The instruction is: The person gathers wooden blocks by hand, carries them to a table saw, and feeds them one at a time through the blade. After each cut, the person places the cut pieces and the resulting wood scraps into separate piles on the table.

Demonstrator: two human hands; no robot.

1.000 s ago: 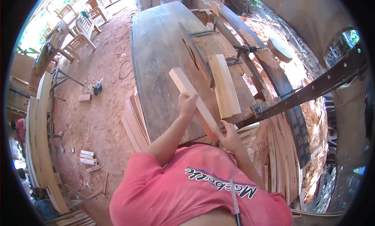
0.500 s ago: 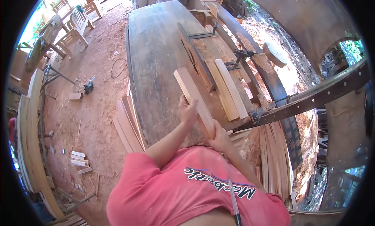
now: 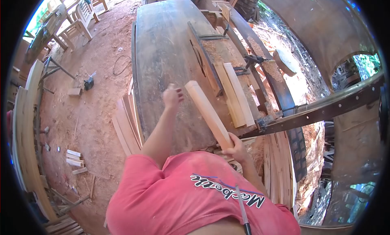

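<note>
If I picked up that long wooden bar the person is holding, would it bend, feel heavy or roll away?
The wooden bar looks thick and straight, so probably stiff. Only the right hand grips it, near one end, so perhaps not very heavy. Its flat sides should resist rolling.

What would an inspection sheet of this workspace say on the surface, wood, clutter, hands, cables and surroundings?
Surface: brown table, scuffed; a dark bar runs along part of it.
Wood: one block in hand; two strips lie side by side on the table, right of the bar.
Clutter: shavings on the table; offcuts and a black object on the ground.
Hands: right hand grips the block's near end; left hand holds nothing visible, left of the block.
Cables: thin loop on the ground, cord or wire, can't tell.
Surroundings: chairs at far left; stacked planks at left.
</note>
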